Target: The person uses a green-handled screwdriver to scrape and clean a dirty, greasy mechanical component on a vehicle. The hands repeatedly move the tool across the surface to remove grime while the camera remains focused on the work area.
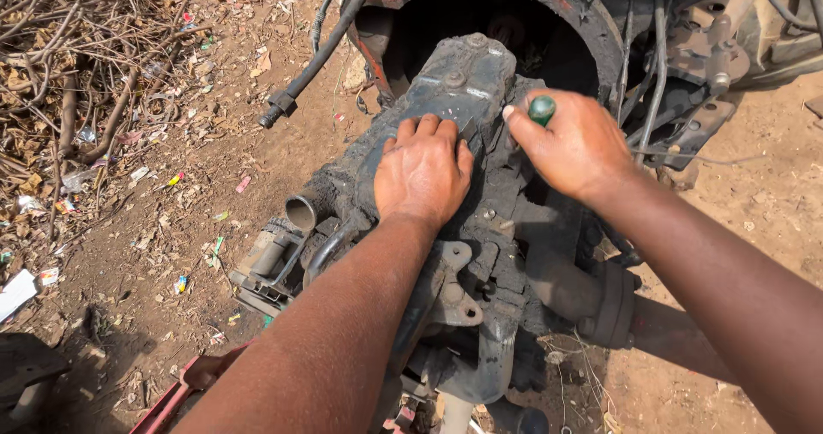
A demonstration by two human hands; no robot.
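1. Ground (154,254) of dry dirt lies all around, strewn with small bright scraps of litter, and a heap of dry branches (77,74) fills the upper left.
2. A big round opening (514,14) in a dark machine body sits at the top, with a black hose (317,48) hanging down to its left.
3. A greasy, mud-caked gearbox (480,254) lies in the middle, its far end reaching into that opening.
4. The left hand (422,173) rests palm down on top of the gearbox, fingers spread flat and holding nothing.
5. The right hand (573,143) is just beside it, over the gearbox's right edge, fingers curled tight around a green tool handle (541,108), whose tip is hidden.
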